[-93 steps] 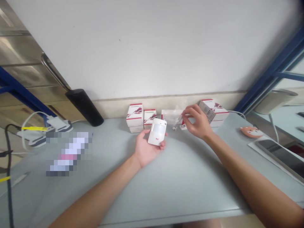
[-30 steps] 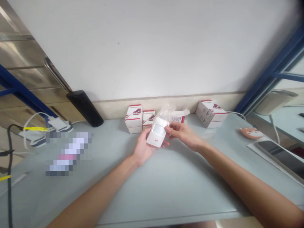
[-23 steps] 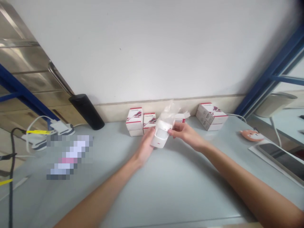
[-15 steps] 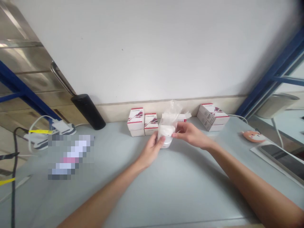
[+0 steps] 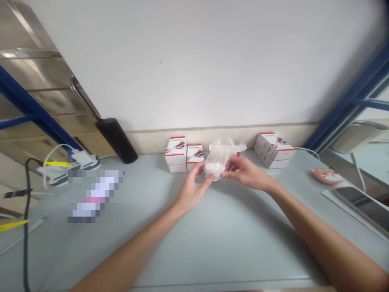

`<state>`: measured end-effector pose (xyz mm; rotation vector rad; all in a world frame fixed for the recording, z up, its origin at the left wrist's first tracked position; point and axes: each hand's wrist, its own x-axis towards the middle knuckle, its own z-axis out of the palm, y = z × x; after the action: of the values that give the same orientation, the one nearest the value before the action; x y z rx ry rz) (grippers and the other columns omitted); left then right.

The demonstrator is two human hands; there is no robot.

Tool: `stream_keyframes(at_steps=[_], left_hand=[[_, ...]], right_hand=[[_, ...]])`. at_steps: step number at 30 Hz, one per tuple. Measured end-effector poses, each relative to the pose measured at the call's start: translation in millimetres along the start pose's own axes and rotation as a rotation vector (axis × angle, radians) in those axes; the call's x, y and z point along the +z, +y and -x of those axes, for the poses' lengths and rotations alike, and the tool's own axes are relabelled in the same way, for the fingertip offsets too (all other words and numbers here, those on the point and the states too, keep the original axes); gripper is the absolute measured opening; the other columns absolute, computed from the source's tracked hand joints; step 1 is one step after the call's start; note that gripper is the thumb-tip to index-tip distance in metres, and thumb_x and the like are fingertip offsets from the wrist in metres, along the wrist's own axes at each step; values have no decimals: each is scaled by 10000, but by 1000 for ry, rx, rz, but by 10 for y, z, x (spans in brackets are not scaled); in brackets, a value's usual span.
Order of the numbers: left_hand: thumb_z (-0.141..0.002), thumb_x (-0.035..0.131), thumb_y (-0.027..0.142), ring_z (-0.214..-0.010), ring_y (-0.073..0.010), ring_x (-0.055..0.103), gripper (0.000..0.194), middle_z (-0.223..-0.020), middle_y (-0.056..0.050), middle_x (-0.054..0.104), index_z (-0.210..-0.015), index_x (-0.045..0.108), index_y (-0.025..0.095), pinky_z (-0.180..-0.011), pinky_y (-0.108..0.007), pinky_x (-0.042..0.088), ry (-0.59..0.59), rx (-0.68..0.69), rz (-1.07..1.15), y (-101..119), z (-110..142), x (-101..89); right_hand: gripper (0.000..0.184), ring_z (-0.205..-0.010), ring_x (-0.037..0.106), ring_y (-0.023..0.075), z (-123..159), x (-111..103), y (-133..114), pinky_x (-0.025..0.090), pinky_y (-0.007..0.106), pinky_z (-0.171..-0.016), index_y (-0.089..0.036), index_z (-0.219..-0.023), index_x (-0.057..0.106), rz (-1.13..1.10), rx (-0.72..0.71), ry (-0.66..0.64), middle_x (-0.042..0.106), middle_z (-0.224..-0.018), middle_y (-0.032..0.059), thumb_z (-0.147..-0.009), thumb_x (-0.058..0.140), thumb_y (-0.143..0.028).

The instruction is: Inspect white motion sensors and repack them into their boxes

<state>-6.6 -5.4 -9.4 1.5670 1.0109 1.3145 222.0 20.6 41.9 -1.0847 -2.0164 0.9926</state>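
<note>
White device (image 5: 213,169), just below and right of frame centre | long axis foreshortened, clear bag (image 5: 220,149) rising above | left hand (image 5: 193,186) grasping its left side, right hand (image 5: 247,173) its right edge, neither nearer.

The grey table (image 5: 194,251) bears boxes (image 5: 175,148), 1 black cylinder (image 5: 118,142) and 1 orange-and-white item (image 5: 326,177).
</note>
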Motion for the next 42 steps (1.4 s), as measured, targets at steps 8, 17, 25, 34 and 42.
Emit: stream_keyframes(at_steps=[8,17,25,34,42], left_hand=[[-923,747,511,-1241,-301,672,488,-1347,-140,720,-1278,671,186,-1084,-414,494,-85,-22,42,-51,-118,-99],[-849,839,432,-1336,-332,613,652,-1466,-137,651,-1421,602,229,-1117,-466,485,-230,-7,-106,-18,-116,-201],[-871,811,468,-1292,-343,656,568,-1406,-161,692,-1331,644,180,-1123,-489,493,-250,-68,14,-79,-115,-155],[-839,830,366,-1327,-368,588,549,-1412,-139,666,-1351,673,244,-1170,-543,412,-246,57,-337,-133,-61,-222],[-865,798,508,-1132,-311,692,554,-1271,-128,737,-1291,652,186,-998,-431,534,-226,-72,-138,-79,-93,-133]], right_hand=[[323,-831,650,222,1,76,63,519,360,-725,-225,-973,708,108,-16,-5,730,-901,40,-911,721,-541],[226,-828,635,220,-14,131,207,486,341,-743,-235,-1059,735,194,-19,-115,747,-971,34,-882,743,-376],[399,-820,600,210,-3,70,205,490,340,-731,-223,-1166,702,205,-40,-104,727,-1044,55,-883,750,-500],[193,-965,669,267,-9,156,208,501,380,-846,-238,-1095,735,176,-69,-194,768,-1128,59,-921,688,-309],[290,-1015,690,295,14,245,212,501,392,-860,-243,-1156,715,285,-18,-167,762,-1200,81,-870,746,-281]])
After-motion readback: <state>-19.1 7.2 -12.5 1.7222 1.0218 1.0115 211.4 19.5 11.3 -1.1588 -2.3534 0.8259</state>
